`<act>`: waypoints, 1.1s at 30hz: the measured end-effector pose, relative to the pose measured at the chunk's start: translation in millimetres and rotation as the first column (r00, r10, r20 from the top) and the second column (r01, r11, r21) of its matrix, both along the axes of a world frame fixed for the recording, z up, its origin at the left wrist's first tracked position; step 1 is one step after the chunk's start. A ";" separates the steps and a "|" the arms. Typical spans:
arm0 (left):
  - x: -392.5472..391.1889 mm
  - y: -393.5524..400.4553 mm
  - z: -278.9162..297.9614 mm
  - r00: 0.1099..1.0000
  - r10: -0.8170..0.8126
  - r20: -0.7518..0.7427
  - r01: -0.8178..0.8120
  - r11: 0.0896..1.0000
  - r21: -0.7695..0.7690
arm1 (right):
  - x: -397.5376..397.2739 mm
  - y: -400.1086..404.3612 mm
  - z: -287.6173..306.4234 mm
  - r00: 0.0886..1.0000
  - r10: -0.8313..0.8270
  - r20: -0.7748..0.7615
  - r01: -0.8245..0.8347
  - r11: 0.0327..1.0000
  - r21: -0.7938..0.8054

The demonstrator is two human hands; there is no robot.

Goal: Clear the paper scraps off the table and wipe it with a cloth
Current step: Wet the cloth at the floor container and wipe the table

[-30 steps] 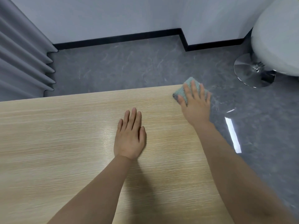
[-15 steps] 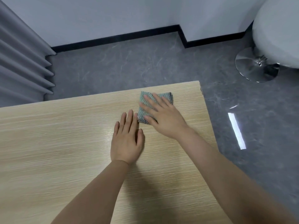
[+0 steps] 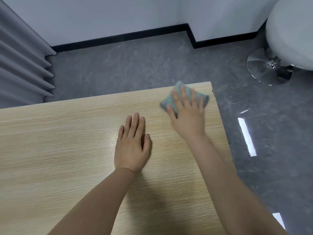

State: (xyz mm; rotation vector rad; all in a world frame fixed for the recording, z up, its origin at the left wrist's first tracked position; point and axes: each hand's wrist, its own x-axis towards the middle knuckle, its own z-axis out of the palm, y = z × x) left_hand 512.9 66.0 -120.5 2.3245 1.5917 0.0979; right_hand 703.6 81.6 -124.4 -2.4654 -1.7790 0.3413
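Observation:
A small grey-green cloth (image 3: 169, 100) lies on the light wooden table (image 3: 59, 141) near its far right corner. My right hand (image 3: 187, 116) presses flat on the cloth with straight, spread fingers and covers most of it. My left hand (image 3: 133, 146) rests flat on the table top, a little left of and nearer than the right hand, with its fingers together. No paper scraps show on the table.
The table's right edge (image 3: 223, 133) drops to a glossy grey floor. A white chair with a chrome round base (image 3: 267, 68) stands at the far right. Grey curtains (image 3: 20, 65) hang at the left.
My right hand slid the cloth from the far right corner left toward my left hand, then back right toward the corner. My left hand stayed flat in place.

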 end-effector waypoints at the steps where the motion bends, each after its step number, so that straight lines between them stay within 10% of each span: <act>1: 0.2 0.0 0.0 1.000 0.001 0.002 -0.001 1.000 0.000 | -10.6 -1.2 0.8 0.994 0.111 0.001 -0.111 0.994 0.009; 7: -0.2 -0.1 -1.3 1.000 0.004 0.013 -0.004 1.000 0.002 | -6.7 -18.3 -1.3 0.877 0.480 -0.032 -0.480 0.877 0.016; 16: -1.1 -0.4 -2.2 1.000 0.004 0.020 -0.005 1.000 0.012 | 39.6 11.5 -5.4 0.976 -0.218 0.028 0.218 0.976 -0.021; 26: -0.7 -0.9 -3.8 0.999 0.011 0.030 -0.011 1.000 0.021 | -20.6 -36.5 0.3 0.927 0.375 0.002 -0.375 0.927 0.021; 33: -1.6 -1.1 -3.9 0.999 0.011 0.035 -0.012 1.000 0.017 | 51.2 -40.7 -6.4 0.998 -0.059 -0.004 0.059 0.998 0.003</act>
